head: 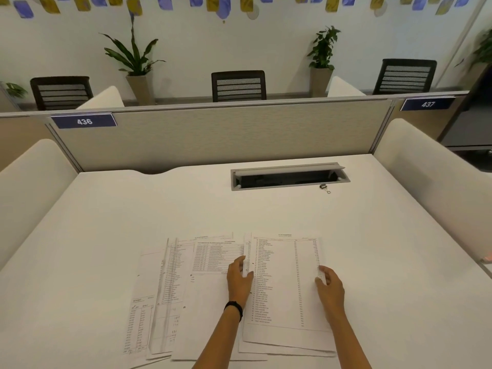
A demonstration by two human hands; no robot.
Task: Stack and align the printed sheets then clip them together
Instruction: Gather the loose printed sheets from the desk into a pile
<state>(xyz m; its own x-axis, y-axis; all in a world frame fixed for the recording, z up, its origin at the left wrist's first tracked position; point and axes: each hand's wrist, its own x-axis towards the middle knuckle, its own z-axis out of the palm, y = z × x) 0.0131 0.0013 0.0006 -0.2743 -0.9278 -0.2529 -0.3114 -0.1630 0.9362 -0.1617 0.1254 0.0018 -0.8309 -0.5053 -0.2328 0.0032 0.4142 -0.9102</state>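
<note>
While your left hand (238,279) sits at the left edge of the small pile of sheets (286,286) on the right, your right hand (330,286) is at that pile's right edge, so you've basically got it bracketed from both sides. The left fingers (249,275) are curled loosely around the paper's edge, thumb on top, looks like a light pinch on it. The right fingers (320,278) are bent and spread, tips resting on the top sheet near its margin, not closed around anything as far as I can tell. There's a dark band (235,308) on your left wrist.

The pile isn't squared up: a couple of lower sheets poke out at the near end and along the left side. To the left of it, more printed sheets (170,294) lie fanned out flat on the white desk (106,222), overlapping each other at slightly different angles, and one of them (218,258) runs under your left hand.

The binder clip (325,187) is well apart from all that, lying on the desk at the far side, just in front of the right end of the open cable slot (290,177). Behind that is the grey divider (213,137).
</note>
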